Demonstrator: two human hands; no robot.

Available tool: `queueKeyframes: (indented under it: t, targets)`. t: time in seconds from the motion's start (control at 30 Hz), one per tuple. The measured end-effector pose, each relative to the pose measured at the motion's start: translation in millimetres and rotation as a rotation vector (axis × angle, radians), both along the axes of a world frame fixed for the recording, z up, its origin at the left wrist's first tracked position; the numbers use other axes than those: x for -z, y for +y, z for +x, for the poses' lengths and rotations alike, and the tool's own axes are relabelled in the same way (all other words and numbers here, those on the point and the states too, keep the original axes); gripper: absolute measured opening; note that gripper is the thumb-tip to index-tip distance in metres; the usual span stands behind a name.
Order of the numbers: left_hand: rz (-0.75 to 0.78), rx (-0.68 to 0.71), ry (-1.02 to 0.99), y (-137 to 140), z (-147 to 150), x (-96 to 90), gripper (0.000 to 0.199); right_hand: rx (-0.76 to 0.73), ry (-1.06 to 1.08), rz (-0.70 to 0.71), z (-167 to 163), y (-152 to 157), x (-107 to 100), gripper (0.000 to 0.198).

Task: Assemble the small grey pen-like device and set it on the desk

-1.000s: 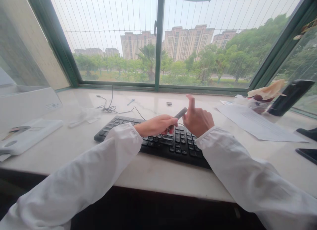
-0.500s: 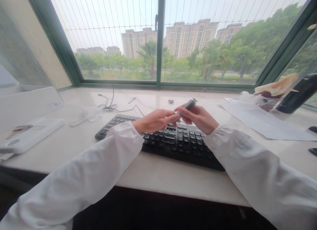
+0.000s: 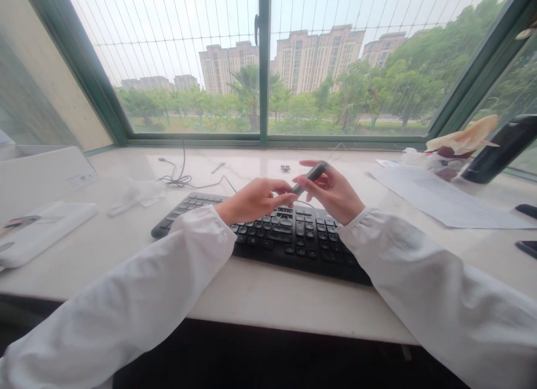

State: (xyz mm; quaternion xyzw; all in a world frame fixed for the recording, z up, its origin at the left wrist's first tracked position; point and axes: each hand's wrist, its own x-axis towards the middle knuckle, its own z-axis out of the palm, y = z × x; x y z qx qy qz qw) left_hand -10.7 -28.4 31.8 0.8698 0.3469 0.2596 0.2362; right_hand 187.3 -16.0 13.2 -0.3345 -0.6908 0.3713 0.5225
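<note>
Both hands are on one dark, slim tool (image 3: 311,178), held at a slant above the black keyboard (image 3: 302,263). The left hand (image 3: 257,199) pinches its near end between thumb and fingers; the right hand (image 3: 335,192) grips it nearer the far end, where thin wire (image 3: 338,145) projects. The keyboard lies on the white tabletop (image 3: 251,291). Small dark pieces (image 3: 285,168) lie beyond it, toward the window; a cable (image 3: 179,181) lies coiled to their left.
</note>
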Motion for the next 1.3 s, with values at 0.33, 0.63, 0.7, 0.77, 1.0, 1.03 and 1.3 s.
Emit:
queueKeyframes:
  t: [0.33, 0.63, 0.7, 0.77, 1.0, 1.03, 1.3]
  targets:
    - [0.06, -0.012, -0.041, -3.6, 2.7, -1.5, 0.031, 0.039, 0.109, 0.164, 2.1, -1.8, -3.2, 0.088]
    - [0.105, 0.026, -0.005, -3.3, 0.9, -3.4, 0.037, -0.259, -0.185, 0.074, 8.6, -3.1, -9.3, 0.037]
    - [0.098, 0.037, 0.042, -2.3, -2.3, -5.3, 0.039, -0.31, -0.23, 0.077, 13.3, -4.7, -11.8, 0.037]
    - [0.113, 0.017, 0.086, 0.2, -6.2, -6.6, 0.04, -0.309, -0.32, 0.11, 18.3, -5.3, -13.6, 0.038]
    - [0.197, -0.081, 0.204, 10.0, -14.0, -1.0, 0.032, -0.334, -0.601, 0.245, 23.1, -3.9, -10.2, 0.033]
    - [0.202, -0.08, 0.208, 10.3, -14.0, -0.1, 0.032, -0.333, -0.623, 0.264, 22.7, -4.0, -9.5, 0.033]
    - [0.231, -0.076, 0.252, 9.9, -15.2, 1.3, 0.03, -0.346, -0.643, 0.254, 22.7, -7.6, -10.9, 0.03]
